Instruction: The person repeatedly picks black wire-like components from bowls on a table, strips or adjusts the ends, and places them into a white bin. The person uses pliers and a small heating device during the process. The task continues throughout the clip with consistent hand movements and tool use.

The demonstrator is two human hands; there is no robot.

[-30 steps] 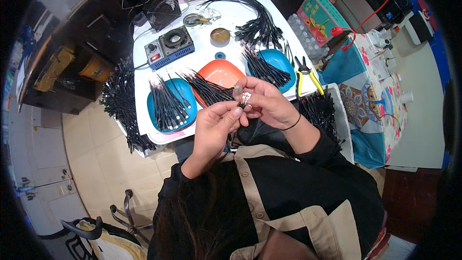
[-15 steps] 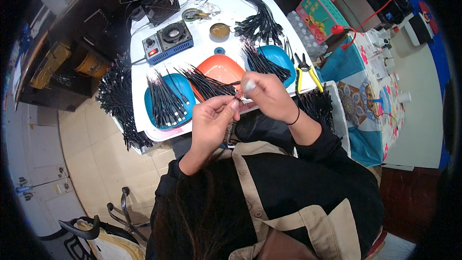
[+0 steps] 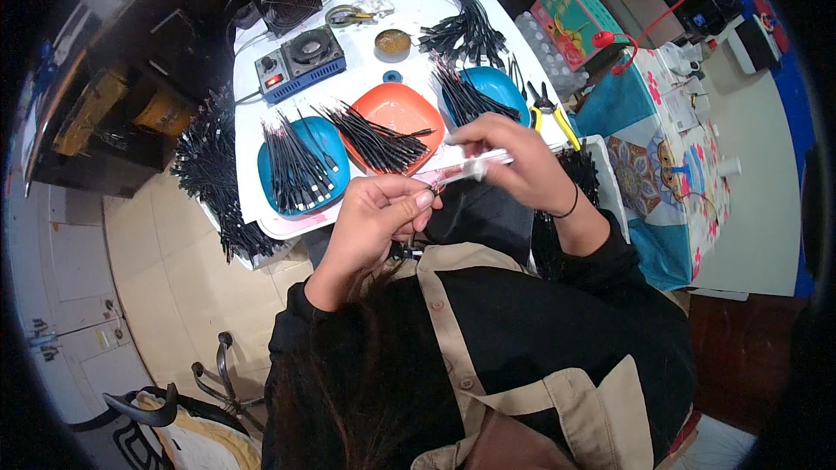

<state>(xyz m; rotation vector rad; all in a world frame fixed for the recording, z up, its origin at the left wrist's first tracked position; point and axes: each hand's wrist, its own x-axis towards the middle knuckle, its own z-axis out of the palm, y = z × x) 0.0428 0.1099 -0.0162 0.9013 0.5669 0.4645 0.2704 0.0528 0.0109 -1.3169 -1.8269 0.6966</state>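
Note:
My left hand (image 3: 379, 213) is closed, thumb and forefinger pinching the end of a thin black cable (image 3: 434, 191) with fine reddish wires. Most of that cable is hidden by the hand. My right hand (image 3: 514, 161) is closed round a slim, pale, silvery tool (image 3: 492, 157), blurred, whose tip reaches toward the pinched wires; its exact kind is unclear. Just beyond the hands, an orange tray (image 3: 396, 104) holds a bundle of short black cables (image 3: 383, 146). Blue trays to the left (image 3: 329, 135) and right (image 3: 496, 80) hold more cables with bare reddish ends.
Yellow-handled pliers (image 3: 555, 113) lie at the table's right. Farther back are a blue heating unit (image 3: 305, 65) with a lit switch, a round tin (image 3: 393, 43), a tape roll (image 3: 348, 15) and a large cable bundle (image 3: 466, 26). Cables hang at the left edge (image 3: 218, 174).
My right hand has drawn back to the right from the left fingertips, and the pale tool now shows between them. My left hand still pinches the cable. The view has shifted slightly.

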